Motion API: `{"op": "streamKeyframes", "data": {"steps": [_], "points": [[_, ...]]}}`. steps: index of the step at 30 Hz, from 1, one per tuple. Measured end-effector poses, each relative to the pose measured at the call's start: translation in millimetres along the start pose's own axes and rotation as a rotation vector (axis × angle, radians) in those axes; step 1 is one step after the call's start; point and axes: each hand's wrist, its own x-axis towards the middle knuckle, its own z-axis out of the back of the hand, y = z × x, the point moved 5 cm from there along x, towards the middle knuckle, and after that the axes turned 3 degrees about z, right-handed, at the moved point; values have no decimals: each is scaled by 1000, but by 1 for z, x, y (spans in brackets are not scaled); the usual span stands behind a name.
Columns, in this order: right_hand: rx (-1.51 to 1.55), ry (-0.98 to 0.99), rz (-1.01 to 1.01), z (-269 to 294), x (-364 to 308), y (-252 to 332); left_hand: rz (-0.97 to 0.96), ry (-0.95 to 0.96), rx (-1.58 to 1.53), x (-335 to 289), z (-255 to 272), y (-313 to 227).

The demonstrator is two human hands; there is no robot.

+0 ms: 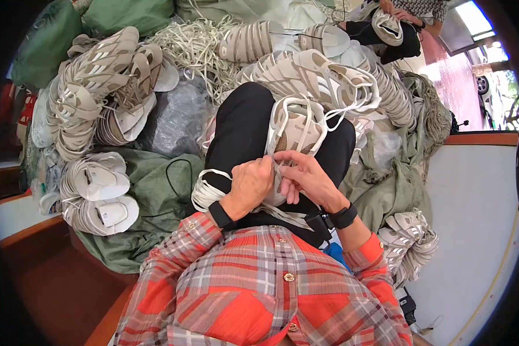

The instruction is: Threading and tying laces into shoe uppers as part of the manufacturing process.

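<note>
A cream and tan shoe upper (297,130) lies across my lap between my thighs, a pale shoelace looping over its opening. At its near edge my left hand (251,183) is closed, fingertips pinched together at a shoelace and partly hidden. My right hand (307,177) meets it there, thumb and forefinger pinched on the lace, the other fingers curled below. The fingertips of both hands almost touch. A bundle of cream shoelaces (205,193) hangs over my left thigh beside my left hand. More laces (288,218) lie under my wrists.
Stacked shoe uppers (92,86) lie to the left, with pale pieces (101,193) nearer. A heap of laces (199,49) and more uppers (305,75) lie ahead. Green cloth (155,179) spreads beside me. A nested stack (409,242) sits right. Another person's hands (395,11) hold an upper.
</note>
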Motion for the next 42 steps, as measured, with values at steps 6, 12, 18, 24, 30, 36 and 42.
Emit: {"op": "streamKeyframes", "data": {"steps": [6, 12, 18, 24, 30, 36, 42], "points": [[-652, 111, -45, -5, 17, 21, 39, -14, -31, -4, 7, -3], [-947, 304, -173, 3, 47, 31, -10, 121, 213, -15, -6, -2], [-1125, 385, -124, 4, 51, 35, 210, 360, 11, 11, -17, 15], [-1060, 336, -135, 12, 57, 13, 781, 501, -1011, -2, -30, 25], [-1192, -588, 749, 27, -19, 105, 5, -139, -146, 1, 24, -14], [561, -46, 538, 17, -3, 77, -227, 153, 448, 7, 1, -23], [533, -39, 689, 55, -41, 68, 26, 728, -620, 13, 57, -20]]}}
